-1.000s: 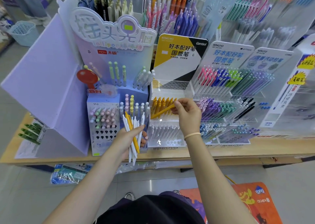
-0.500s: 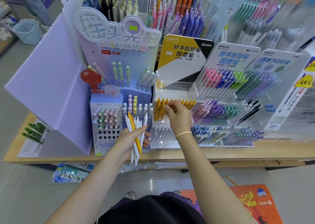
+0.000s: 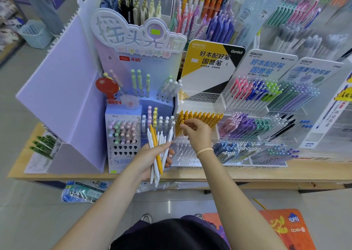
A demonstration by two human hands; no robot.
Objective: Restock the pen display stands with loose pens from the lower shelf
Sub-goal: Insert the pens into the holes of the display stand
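1. The left hand (image 3: 152, 154) has its grip curled round a bundle of white pens with one yellow pen (image 3: 159, 150), tips pointing down.
2. Just right of it, the right hand (image 3: 198, 133) has its fingertips (image 3: 183, 126) pinched together at the row of yellow pens (image 3: 200, 116) in the clear acrylic display stand (image 3: 200, 101); whether they pinch a pen, I cannot tell.
3. Below both hands runs the wooden bench (image 3: 247, 175).

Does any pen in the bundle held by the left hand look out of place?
Yes. The bundle in the left hand is nearly all white pens, but one yellow pen lies among them; it matches the yellow row by the right hand.
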